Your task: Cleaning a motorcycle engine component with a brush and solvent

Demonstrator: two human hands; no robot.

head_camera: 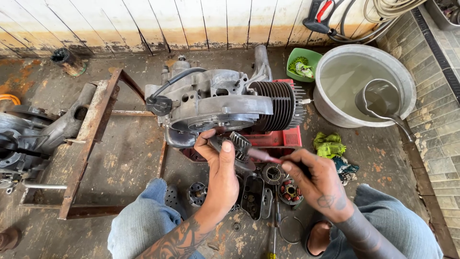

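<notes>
As gripped now, wrapped snugly by the left hand (218, 165) with the thumb on top: a toothed grey steel gear cluster (238, 144), raised just below the side cover of the grey finned aluminium engine (225, 103). Pinched in the closed fingers of the right hand (314, 180): a slim red-handled metal tool (263, 156), tip touching the gear's side. Seems to be picking or cleaning at the gear, off the engine. Calls next for small, steady tip pressure with the cluster braced, no slipping toward the thumb. Tight just ahead: engine cover and red plastic crate (282, 139) close behind the gear. Crowded below too, with a round copper-wound stator (290, 192), a dark oblong cover plate (254, 196) and a yellow-tipped screwdriver (274, 225) on the stained concrete floor (129, 158) between the knees. Freer room leftward, short of the rusty steel frame (93, 129); rightward, bounded by a big grey metal basin of water (364, 84).
</notes>
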